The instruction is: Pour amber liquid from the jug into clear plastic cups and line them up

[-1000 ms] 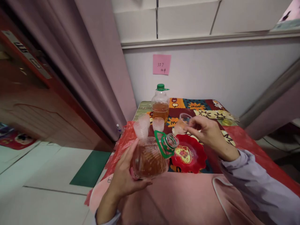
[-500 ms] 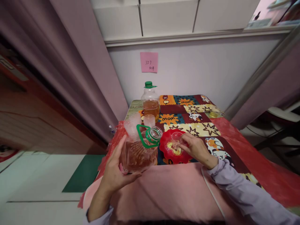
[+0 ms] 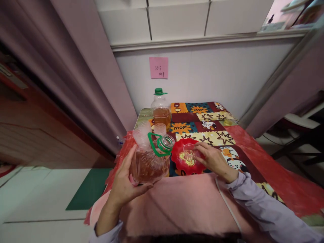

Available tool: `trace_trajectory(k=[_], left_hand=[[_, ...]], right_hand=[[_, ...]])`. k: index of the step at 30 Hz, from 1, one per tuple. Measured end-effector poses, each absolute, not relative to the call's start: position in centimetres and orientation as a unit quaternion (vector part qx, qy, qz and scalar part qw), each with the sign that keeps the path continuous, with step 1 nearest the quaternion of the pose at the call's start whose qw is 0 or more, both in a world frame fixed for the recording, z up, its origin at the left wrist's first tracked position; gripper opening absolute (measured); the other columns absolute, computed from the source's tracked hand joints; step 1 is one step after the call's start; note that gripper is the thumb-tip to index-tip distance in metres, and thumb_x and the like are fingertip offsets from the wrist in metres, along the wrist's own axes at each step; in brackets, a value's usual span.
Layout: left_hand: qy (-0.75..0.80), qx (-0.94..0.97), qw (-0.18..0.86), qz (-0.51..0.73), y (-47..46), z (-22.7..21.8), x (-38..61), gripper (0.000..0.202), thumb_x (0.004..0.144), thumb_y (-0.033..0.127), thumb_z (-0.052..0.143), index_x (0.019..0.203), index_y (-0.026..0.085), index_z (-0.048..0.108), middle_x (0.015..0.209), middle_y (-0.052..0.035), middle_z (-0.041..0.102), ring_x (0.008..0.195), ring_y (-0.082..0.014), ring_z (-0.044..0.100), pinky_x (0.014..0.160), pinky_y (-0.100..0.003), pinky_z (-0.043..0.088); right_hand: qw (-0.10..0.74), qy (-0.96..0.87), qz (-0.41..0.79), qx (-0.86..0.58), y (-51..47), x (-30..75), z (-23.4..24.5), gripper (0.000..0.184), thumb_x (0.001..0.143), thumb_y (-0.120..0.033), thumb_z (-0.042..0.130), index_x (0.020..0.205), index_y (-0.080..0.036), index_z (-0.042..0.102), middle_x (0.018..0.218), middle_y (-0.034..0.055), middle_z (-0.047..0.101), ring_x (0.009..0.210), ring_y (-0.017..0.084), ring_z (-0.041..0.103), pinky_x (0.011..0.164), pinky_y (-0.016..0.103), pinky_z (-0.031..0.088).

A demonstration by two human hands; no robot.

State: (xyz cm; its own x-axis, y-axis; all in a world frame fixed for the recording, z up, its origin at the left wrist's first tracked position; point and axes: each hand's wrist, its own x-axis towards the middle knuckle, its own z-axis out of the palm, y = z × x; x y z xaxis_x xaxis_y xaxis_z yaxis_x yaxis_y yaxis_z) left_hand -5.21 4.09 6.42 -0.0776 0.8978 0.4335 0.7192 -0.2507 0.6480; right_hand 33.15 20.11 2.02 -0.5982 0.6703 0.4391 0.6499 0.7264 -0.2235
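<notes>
My left hand (image 3: 125, 180) is wrapped round the side and base of a clear plastic jug (image 3: 150, 165) of amber liquid. The jug tilts to the right; its mouth is uncapped, with a green ring handle (image 3: 155, 145) about the neck. Between the fingers of my right hand (image 3: 211, 158) is a small clear plastic cup (image 3: 189, 151), held over a red scalloped plate (image 3: 179, 161) with a yellow design. The cup stands apart from the jug's mouth. Whether liquid is in the cup I cannot tell. Stacked clear cups (image 3: 141, 133) show behind the jug.
A second jug (image 3: 162, 114) with a green cap stands at the back by the wall. Patterned mats (image 3: 207, 126) and a red plastic cover (image 3: 273, 162) lie over the table. A pink cloth (image 3: 177, 202) covers the near edge. A pink note (image 3: 158, 68) is on the wall.
The view has shifted slightly. Both hands keep their holds, the left on the tilted jug and the right on the cup over the plate, with hardly any movement.
</notes>
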Motion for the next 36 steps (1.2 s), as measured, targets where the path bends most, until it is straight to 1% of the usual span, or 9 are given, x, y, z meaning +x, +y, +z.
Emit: trace_trajectory(k=[7, 11, 15, 18, 22, 23, 25, 29, 36], left_hand=[[0.604, 0.666, 0.121, 0.422, 4.3, 6.6, -4.7, 0.135, 0.069, 0.075, 0.096, 0.179, 0.033, 0.031, 0.177, -0.0189, 0.052, 0.159, -0.0466, 0.055, 0.129, -0.072, 0.043], [0.609, 0.663, 0.117, 0.420, 4.2, 6.7, -4.3, 0.137, 0.067, 0.073, 0.097, 0.179, 0.034, 0.030, 0.178, -0.0189, 0.051, 0.159, -0.0463, 0.054, 0.128, -0.071, 0.045], [0.604, 0.681, 0.091, 0.404, 4.2, 6.9, -4.4, 0.137, 0.067, 0.073, 0.098, 0.179, 0.033, 0.031, 0.179, -0.0198, 0.049, 0.159, -0.0478, 0.053, 0.128, -0.070, 0.047], [0.604, 0.691, 0.075, 0.391, 4.1, 7.1, -4.2, 0.133, 0.069, 0.074, 0.096, 0.179, 0.031, 0.034, 0.180, -0.0195, 0.048, 0.160, -0.0481, 0.052, 0.128, -0.068, 0.047], [0.604, 0.701, 0.056, 0.374, 4.0, 7.3, -3.6, 0.133, 0.069, 0.075, 0.097, 0.177, 0.028, 0.036, 0.177, -0.0216, 0.050, 0.160, -0.0479, 0.053, 0.128, -0.067, 0.048], [0.604, 0.705, 0.052, 0.369, 4.0, 7.4, -3.3, 0.133, 0.069, 0.074, 0.097, 0.178, 0.027, 0.036, 0.177, -0.0219, 0.051, 0.159, -0.0476, 0.053, 0.129, -0.067, 0.048], [0.600, 0.716, 0.047, 0.354, 4.0, 7.6, -2.8, 0.134, 0.070, 0.073, 0.097, 0.178, 0.027, 0.034, 0.177, -0.0218, 0.051, 0.159, -0.0473, 0.053, 0.129, -0.066, 0.047], [0.579, 0.745, 0.027, 0.331, 4.1, 7.9, -1.7, 0.133, 0.073, 0.077, 0.093, 0.180, 0.030, 0.029, 0.177, -0.0198, 0.052, 0.160, -0.0465, 0.053, 0.129, -0.066, 0.048], [0.590, 0.746, 0.016, 0.310, 4.6, 7.6, -0.7, 0.131, 0.076, 0.082, 0.088, 0.180, 0.027, 0.030, 0.176, -0.0213, 0.053, 0.158, -0.0461, 0.055, 0.128, -0.066, 0.048]], right_hand=[[0.263, -0.891, 0.035, -0.367, 20.3, 33.0, 0.9, 0.005, 0.105, -0.023, 0.072, 0.105, -0.025, 0.076, 0.121, 0.0079, 0.083, 0.088, 0.020, 0.082, 0.068, 0.028, 0.062], [0.279, -0.880, 0.039, -0.382, 19.7, 32.7, 1.6, 0.013, 0.106, -0.028, 0.072, 0.117, -0.026, 0.079, 0.128, 0.0104, 0.083, 0.095, 0.023, 0.084, 0.073, 0.031, 0.066], [0.386, -0.835, 0.109, -0.378, 16.9, 31.9, 4.0, 0.035, 0.107, -0.045, 0.073, 0.136, -0.026, 0.076, 0.138, 0.0155, 0.079, 0.115, 0.032, 0.082, 0.093, 0.044, 0.070], [0.447, -0.768, 0.281, -0.363, 13.9, 30.0, 5.1, 0.049, 0.102, -0.058, 0.078, 0.141, -0.028, 0.073, 0.130, 0.0153, 0.081, 0.112, 0.033, 0.082, 0.097, 0.050, 0.070], [0.441, -0.665, 0.515, -0.313, 11.3, 25.9, 5.2, 0.107, 0.078, -0.077, 0.093, 0.164, -0.029, 0.052, 0.161, 0.0204, 0.065, 0.141, 0.042, 0.070, 0.114, 0.062, 0.062], [0.439, -0.643, 0.556, -0.291, 11.1, 24.9, 5.2, 0.114, 0.075, -0.079, 0.094, 0.167, -0.029, 0.048, 0.166, 0.0210, 0.060, 0.147, 0.043, 0.066, 0.118, 0.063, 0.059], [0.441, -0.607, 0.614, -0.245, 11.1, 23.4, 5.3, 0.109, 0.080, -0.078, 0.091, 0.166, -0.029, 0.047, 0.169, 0.0200, 0.057, 0.151, 0.042, 0.062, 0.121, 0.062, 0.056], [0.462, -0.580, 0.635, -0.217, 12.1, 22.1, 5.3, 0.075, 0.094, -0.072, 0.081, 0.151, -0.028, 0.062, 0.151, 0.0156, 0.072, 0.141, 0.037, 0.070, 0.118, 0.056, 0.059], [0.440, -0.532, 0.689, -0.222, 12.6, 21.8, 3.9, 0.073, 0.089, -0.074, 0.083, 0.146, -0.030, 0.067, 0.137, 0.0139, 0.080, 0.123, 0.039, 0.078, 0.104, 0.056, 0.067]])
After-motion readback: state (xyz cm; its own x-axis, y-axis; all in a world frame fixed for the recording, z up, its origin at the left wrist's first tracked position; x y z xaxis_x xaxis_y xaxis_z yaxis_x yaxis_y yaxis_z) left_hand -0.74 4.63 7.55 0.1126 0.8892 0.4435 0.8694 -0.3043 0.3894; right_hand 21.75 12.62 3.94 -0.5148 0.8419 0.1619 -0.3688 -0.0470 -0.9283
